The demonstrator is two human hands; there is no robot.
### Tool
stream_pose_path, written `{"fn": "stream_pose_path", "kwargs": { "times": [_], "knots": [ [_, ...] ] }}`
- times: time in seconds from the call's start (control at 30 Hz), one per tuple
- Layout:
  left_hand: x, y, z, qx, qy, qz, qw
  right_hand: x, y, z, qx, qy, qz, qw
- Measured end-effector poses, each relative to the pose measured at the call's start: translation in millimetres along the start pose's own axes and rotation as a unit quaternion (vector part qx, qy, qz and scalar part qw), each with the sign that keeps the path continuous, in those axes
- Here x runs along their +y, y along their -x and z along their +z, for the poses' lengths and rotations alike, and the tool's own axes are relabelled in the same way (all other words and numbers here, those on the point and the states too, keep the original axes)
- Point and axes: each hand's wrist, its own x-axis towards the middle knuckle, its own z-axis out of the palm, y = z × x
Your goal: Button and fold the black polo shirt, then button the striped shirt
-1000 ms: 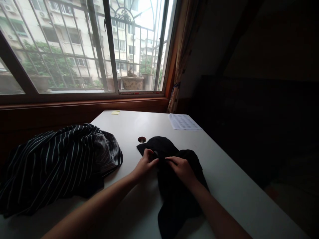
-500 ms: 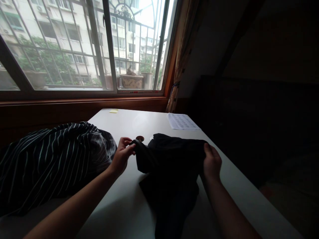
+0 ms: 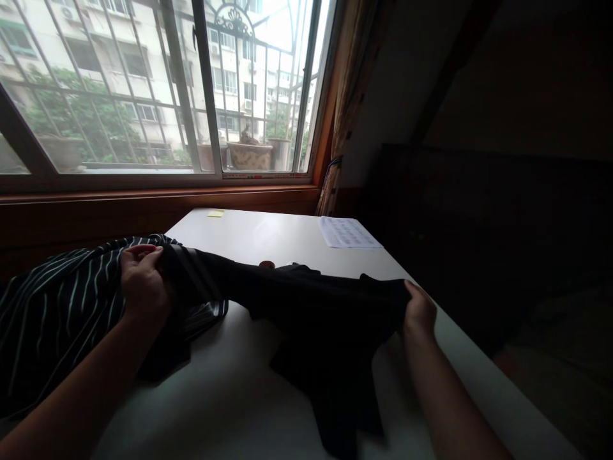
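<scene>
A dark garment (image 3: 306, 300) is stretched sideways between my two hands over the white table, its lower part hanging down onto the tabletop. My left hand (image 3: 147, 281) grips one end, beside two pale bands across the cloth. On the opposite side my right hand (image 3: 420, 312) pinches the other end, near the table's right edge. Behind and under my left hand lies a heap of black cloth with white stripes (image 3: 71, 306). What kind of garment I hold is hard to tell in the dim light.
The white table (image 3: 258, 230) reaches toward a barred window. Printed sheets (image 3: 349, 232) lie at its far right and a yellow sticky note (image 3: 215, 213) at its far left. A small round brown object (image 3: 267, 264) shows partly behind the garment. A tied curtain (image 3: 330, 185) hangs beside the window.
My left hand has moved far left, pulling its end of the dark garment out over the striped cloth. My right hand has shifted slightly right and down, still holding its end.
</scene>
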Motion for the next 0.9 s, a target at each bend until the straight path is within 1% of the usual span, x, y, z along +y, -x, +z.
{"fn": "stream_pose_path", "kwargs": {
  "times": [0.07,0.1,0.2,0.27,0.3,0.33,0.37,0.4,0.43,0.47,0.5,0.53,0.57,0.6,0.63,0.67,0.73,0.83,0.9],
  "knots": [
    [-7,1,-1.5,0.012,-0.035,0.035,0.999,5,-4,0,-0.007,0.002,0.002,1.0],
    [-12,1,-1.6,0.009,-0.046,0.037,0.998,7,-5,0,-0.012,0.004,0.004,1.0],
    [-32,3,-1.4,-0.028,-0.06,0.007,0.998,15,-7,2,-0.046,0.012,0.023,0.999],
    [-44,8,-2.0,-0.059,-0.077,0.013,0.995,21,-7,4,-0.073,0.018,0.041,0.996],
    [-48,12,-2.7,-0.075,-0.093,0.032,0.992,24,-7,4,-0.085,0.021,0.05,0.995],
    [-51,18,-3.3,-0.097,-0.122,0.071,0.985,27,-7,5,-0.096,0.022,0.059,0.993],
    [-53,24,-3.7,-0.131,-0.165,0.126,0.97,29,-7,5,-0.107,0.024,0.066,0.992],
    [-55,32,-3.8,-0.181,-0.215,0.188,0.941,30,-7,4,-0.118,0.026,0.072,0.99],
    [-57,40,-3.4,-0.245,-0.267,0.25,0.898,31,-7,4,-0.128,0.029,0.076,0.988],
    [-58,49,-2.7,-0.322,-0.313,0.299,0.842,31,-7,4,-0.139,0.033,0.079,0.987],
    [-60,58,-1.6,-0.4,-0.345,0.33,0.782,31,-7,4,-0.148,0.036,0.081,0.985],
    [-62,68,-0.5,-0.47,-0.362,0.343,0.728,30,-8,3,-0.153,0.04,0.08,0.984],
    [-64,77,0.5,-0.53,-0.372,0.347,0.679,29,-8,3,-0.155,0.042,0.076,0.984],
    [-66,87,1.2,-0.574,-0.376,0.351,0.638,27,-9,2,-0.153,0.044,0.07,0.985],
    [-67,96,1.6,-0.607,-0.378,0.355,0.603,26,-9,2,-0.148,0.044,0.062,0.986],
    [-68,105,1.6,-0.633,-0.376,0.359,0.574,25,-10,2,-0.139,0.043,0.052,0.988],
    [-67,120,1.2,-0.673,-0.365,0.363,0.532,24,-10,1,-0.12,0.041,0.036,0.991],
    [-64,137,2.1,-0.707,-0.346,0.371,0.493,26,-9,1,-0.104,0.034,0.028,0.994],
    [-66,144,4.3,-0.708,-0.346,0.392,0.474,28,-8,1,-0.104,0.028,0.029,0.994]
  ]
}}
